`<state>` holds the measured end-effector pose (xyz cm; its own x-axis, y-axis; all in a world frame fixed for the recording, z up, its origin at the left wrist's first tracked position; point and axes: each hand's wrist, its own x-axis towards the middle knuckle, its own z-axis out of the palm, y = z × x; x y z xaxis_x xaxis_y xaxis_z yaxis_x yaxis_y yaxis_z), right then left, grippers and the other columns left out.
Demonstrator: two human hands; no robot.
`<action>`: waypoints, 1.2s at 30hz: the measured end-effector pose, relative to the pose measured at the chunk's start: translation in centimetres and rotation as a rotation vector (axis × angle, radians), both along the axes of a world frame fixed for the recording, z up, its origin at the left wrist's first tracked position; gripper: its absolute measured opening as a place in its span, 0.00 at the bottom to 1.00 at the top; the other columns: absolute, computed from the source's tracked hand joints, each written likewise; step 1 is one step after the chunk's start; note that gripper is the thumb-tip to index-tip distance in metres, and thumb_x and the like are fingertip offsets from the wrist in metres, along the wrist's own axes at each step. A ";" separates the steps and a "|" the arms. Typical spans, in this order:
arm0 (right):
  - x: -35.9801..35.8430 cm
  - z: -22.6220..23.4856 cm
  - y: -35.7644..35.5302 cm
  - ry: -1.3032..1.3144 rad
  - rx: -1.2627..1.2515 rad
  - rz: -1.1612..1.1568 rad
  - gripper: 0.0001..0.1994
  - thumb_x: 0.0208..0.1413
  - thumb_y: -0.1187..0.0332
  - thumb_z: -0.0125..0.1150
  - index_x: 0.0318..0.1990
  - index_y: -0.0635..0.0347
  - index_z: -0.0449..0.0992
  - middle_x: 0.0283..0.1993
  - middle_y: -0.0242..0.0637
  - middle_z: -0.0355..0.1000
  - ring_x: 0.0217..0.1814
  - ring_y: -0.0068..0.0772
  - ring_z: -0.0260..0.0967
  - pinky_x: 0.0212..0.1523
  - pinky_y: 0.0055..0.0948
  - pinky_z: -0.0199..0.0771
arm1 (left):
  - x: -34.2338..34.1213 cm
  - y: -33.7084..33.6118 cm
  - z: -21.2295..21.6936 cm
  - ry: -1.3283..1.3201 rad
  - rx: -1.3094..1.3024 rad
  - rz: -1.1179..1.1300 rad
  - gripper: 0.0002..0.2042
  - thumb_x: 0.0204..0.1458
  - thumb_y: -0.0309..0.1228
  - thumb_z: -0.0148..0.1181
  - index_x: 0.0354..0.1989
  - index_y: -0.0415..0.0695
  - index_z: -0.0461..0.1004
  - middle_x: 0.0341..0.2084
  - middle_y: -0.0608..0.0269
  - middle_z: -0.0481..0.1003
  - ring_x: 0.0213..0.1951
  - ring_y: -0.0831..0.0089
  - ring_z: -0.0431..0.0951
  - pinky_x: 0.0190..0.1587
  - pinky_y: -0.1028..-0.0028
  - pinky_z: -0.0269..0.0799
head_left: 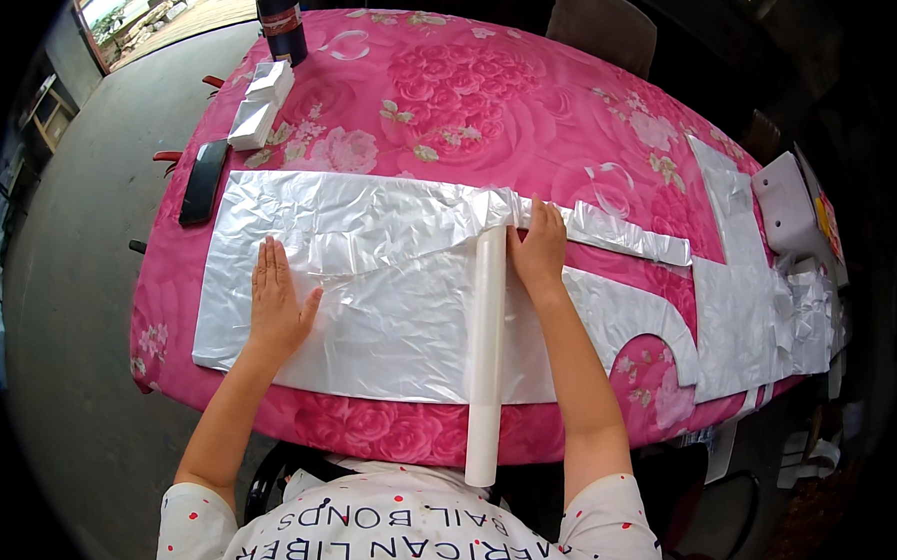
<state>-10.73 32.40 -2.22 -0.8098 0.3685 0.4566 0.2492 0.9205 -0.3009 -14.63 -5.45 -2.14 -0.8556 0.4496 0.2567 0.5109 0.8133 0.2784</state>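
Note:
A wide stack of thin whitish plastic bags (395, 358) lies flat on the table, with a curved cutout and handle strips at its right end. My left hand (282, 308) rests flat on its left part, fingers stretched and thumb apart. A crinkled, folded upper layer (380, 247) runs across the stack. A long pale tube (486, 362) lies across the bags, its near end sticking out past the table edge. My right hand (540, 246) lies beside the tube's far end, on the folded plastic, its fingers extended and its thumb apart.
A pink floral cloth (467, 91) covers the table. At left stand a dark bottle (283, 23), white folded stacks (253, 121) and a black phone (204, 182). More plastic bags (737, 323) and a white container (784, 205) lie right. A chair (602, 28) stands beyond.

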 end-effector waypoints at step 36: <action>12.7 4.7 -8.7 -0.325 -0.016 0.886 0.32 0.55 0.44 0.42 0.60 0.57 0.59 0.67 0.41 0.50 0.70 0.45 0.41 0.67 0.43 0.37 | -2.5 15.5 4.3 -1.282 1.118 -0.049 0.27 0.60 0.45 0.38 0.58 0.32 0.55 0.52 0.49 0.65 0.54 0.64 0.67 0.57 0.69 0.60</action>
<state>1.96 23.71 2.46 -0.8849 -0.4375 0.1599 -0.4651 0.8113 -0.3541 -17.10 10.07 2.17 -0.7418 0.5721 -0.3500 -0.4632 -0.0596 0.8842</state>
